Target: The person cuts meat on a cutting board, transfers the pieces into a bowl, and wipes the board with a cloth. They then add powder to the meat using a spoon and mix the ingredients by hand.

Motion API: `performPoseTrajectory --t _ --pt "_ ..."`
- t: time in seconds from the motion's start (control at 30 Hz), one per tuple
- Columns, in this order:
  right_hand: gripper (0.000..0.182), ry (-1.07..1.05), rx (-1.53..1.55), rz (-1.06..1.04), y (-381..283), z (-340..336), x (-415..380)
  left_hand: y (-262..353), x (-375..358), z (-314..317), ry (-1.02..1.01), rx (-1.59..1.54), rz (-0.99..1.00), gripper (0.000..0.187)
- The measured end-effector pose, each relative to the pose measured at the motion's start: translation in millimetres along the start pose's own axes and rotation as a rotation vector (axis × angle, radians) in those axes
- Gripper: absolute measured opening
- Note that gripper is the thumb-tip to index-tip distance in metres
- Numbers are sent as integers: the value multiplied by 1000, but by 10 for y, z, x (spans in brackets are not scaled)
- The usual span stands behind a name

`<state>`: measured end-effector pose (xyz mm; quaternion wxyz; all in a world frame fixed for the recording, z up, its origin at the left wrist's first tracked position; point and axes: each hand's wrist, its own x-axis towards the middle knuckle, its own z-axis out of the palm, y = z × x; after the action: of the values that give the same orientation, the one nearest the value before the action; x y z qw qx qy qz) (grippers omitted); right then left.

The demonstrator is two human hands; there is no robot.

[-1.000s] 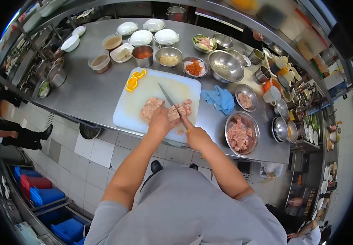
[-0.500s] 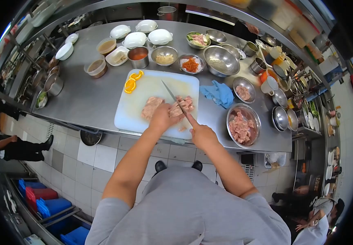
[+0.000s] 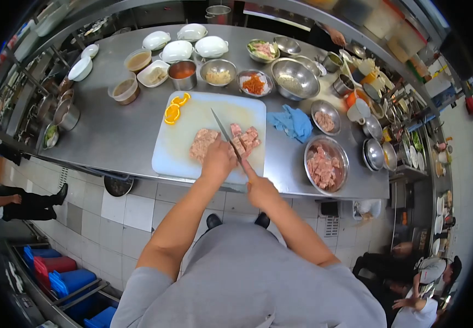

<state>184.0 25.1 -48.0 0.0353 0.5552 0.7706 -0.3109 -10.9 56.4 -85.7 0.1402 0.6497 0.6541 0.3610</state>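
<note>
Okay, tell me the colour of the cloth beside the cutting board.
Blue, clearest in the head view.

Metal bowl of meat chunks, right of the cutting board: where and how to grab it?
Take the metal bowl by its near rim, coming from the near side: thumb over the rim, fingers under the sloping wall. The round, open rim looks reachable there, while the smaller bowl crowds the far side.

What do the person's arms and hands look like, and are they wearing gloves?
No gloves: the left hand and right hand are bare. Plain grey short sleeves end above the elbows, matching the grey top. I see no watch or bracelet on either wrist.
</note>
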Motion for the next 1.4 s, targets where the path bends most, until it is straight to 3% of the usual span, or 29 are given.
performPoseTrajectory --t 0.23,0.27,0.33,0.57,0.63,0.67,0.73,0.77,0.8,0.9,0.93,1.0,1.13,1.2,1.23,1.33,1.4 --pt "84 -125 -44 26 -76 -264 -580 -1 38 14 80 -3 -20 47" --pt "84 -132 -40 28 -26 -163 -471 -23 83 -3 -15 -19 -41 49" --pt "84 -57 22 34 134 123 -179 2 50 -13 -125 -40 -59 50" --pt "82 -46 25 -28 216 -176 -131 50 -98 -61 -43 -160 -27 64" --pt "74 100 186 -109 296 -288 -379 135 -159 -62 -33 -173 -28 68" --pt "74 107 192 -103 400 -269 -442 156 -161 -20 2 -65 -23 77" --pt "69 369 233 -109 649 -209 -489 363 -72 -38 39 39 -5 87" --pt "70 406 250 -59 748 -184 -489 547 -8 -93 -91 120 -122 91" --pt "70 417 251 -51 849 -140 -470 692 66 -119 -221 202 -236 95" --pt "67 296 349 70 1082 -84 -441 495 310 236 -232 334 -196 103" --pt "68 236 319 53 1098 -111 -432 418 378 333 -245 326 -163 103" --pt "71 161 270 4 1038 -125 -400 280 500 470 -259 296 -117 82" --pt "72 155 343 9 1042 -133 -284 372 467 380 -337 292 -122 76" --pt "72 -21 375 -75 1043 -197 -270 366 431 373 -261 182 -175 80" --pt "74 18 370 -125 1043 -138 -235 289 420 412 -169 82 -112 74" --pt "75 10 382 -130 978 -283 -359 263 419 364 -164 -156 -84 70" --pt "74 17 385 -131 982 -392 -410 245 466 400 -108 -122 -63 69"
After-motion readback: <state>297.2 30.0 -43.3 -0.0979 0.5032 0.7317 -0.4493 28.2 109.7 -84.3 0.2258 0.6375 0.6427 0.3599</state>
